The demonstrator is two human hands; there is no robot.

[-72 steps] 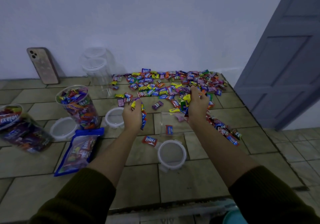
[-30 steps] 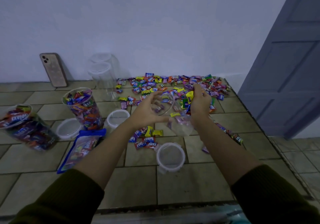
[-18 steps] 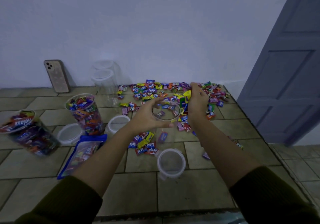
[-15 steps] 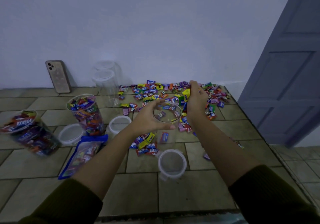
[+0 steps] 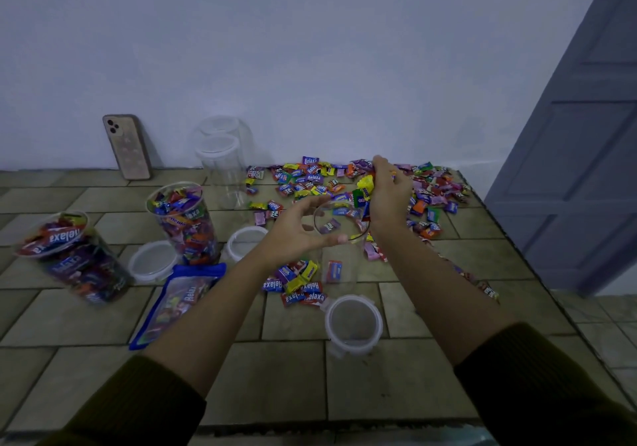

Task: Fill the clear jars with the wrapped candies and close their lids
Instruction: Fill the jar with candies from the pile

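- Left hand [image 5: 298, 230]: fingers and thumb curled round the rim of the jar [image 5: 339, 270], which stands upright on the worktop [image 5: 396, 376]. The jar is almost empty, with a candy or two inside.
- Right hand [image 5: 391, 201]: fingers clenched on a handful of candies [image 5: 362, 189], held just over the far edge of the jar's mouth.
- Pile [image 5: 320, 178]: loose candies spread along the back of the worktop, behind and to the right of the jar. A few strays [image 5: 300, 287] lie beside its base.
- Lid [image 5: 353, 321]: off, lying near the jar on the person's side.
- Full jars [image 5: 184, 228]: two, at left, uncapped, with spare lids [image 5: 151, 264] beside them. Two empty jars [image 5: 224, 170] stand by the wall.
- Step in hand, as judged: dropping the handful in. Centre the right hand low over the mouth and release the fingers gradually. Brace the light jar with the left hand so it does not tip. Slick wrappers may glance off the rim.
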